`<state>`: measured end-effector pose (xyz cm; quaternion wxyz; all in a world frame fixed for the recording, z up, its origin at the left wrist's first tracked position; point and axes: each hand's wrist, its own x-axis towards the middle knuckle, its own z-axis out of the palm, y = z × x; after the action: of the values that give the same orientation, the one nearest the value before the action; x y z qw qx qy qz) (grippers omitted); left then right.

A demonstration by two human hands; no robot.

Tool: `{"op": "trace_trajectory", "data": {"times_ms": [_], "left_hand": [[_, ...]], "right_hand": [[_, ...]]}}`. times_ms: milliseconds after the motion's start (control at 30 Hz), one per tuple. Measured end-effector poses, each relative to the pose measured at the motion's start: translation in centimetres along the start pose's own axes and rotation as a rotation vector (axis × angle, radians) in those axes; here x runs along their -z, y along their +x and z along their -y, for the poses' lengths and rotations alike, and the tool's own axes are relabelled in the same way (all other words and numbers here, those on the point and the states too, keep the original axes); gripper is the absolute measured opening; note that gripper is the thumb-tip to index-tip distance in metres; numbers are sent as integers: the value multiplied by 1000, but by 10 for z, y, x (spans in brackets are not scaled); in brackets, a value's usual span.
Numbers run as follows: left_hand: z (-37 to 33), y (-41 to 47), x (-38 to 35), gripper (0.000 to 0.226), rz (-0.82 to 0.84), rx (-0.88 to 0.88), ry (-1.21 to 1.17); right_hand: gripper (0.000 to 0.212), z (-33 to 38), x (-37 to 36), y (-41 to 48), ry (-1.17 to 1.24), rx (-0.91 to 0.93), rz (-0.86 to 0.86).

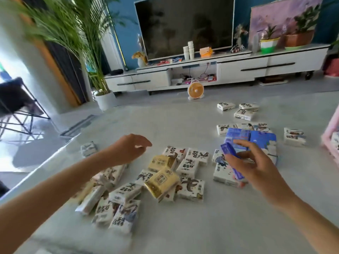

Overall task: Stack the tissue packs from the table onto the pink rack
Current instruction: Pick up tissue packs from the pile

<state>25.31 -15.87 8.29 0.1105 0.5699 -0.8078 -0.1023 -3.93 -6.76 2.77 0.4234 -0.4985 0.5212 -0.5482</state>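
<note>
Several tissue packs lie scattered on the pale table [211, 226]. Most are white with dark print, like the white pack [189, 167]; two are yellow [162, 181]. My right hand [256, 167] holds a blue tissue pack [232, 160] between thumb and fingers, lifted above white packs near a larger blue pack [256, 140]. My left hand [129, 148] hovers over the table left of the central heap, fingers loosely curled, holding nothing. The pink rack [330, 142] shows only at the right edge, with a pack partly visible inside it.
More white packs lie at the far right of the table [244, 114] and one at the left edge [89, 148]. Beyond the table stand a small orange fan [195, 89], a TV cabinet [238, 68], a potted palm [102, 96] and a black chair [16, 105].
</note>
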Motion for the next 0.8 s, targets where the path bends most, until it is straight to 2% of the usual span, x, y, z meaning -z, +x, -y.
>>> {"op": "trace_trajectory", "data": {"times_ms": [167,267,367,433,533,633,733,800], "left_hand": [[5,-53,-19,33,60,159,-12],[-26,-44,-30,57,150,289,-39],[-61,-34,-36,79,289,247,52],[-77,-37,-41,80,311,209,202],[-84,-41,-48,67,261,185,259],[-95,-44,-41,64,167,178,251],[-131,-40,-27,61,-9,137,91],[-172,-35,-15,52,-116,36,-39]], "right_hand": [[18,-3,2,-17,-42,-100,53],[20,0,2,-25,-47,-118,67],[27,10,7,-33,-57,-113,84],[29,18,15,-37,-51,-97,110],[39,32,29,-45,-54,-82,196],[63,46,45,-56,-44,-57,193],[69,64,63,-66,-15,-23,183],[65,81,78,-73,24,13,210]]}}
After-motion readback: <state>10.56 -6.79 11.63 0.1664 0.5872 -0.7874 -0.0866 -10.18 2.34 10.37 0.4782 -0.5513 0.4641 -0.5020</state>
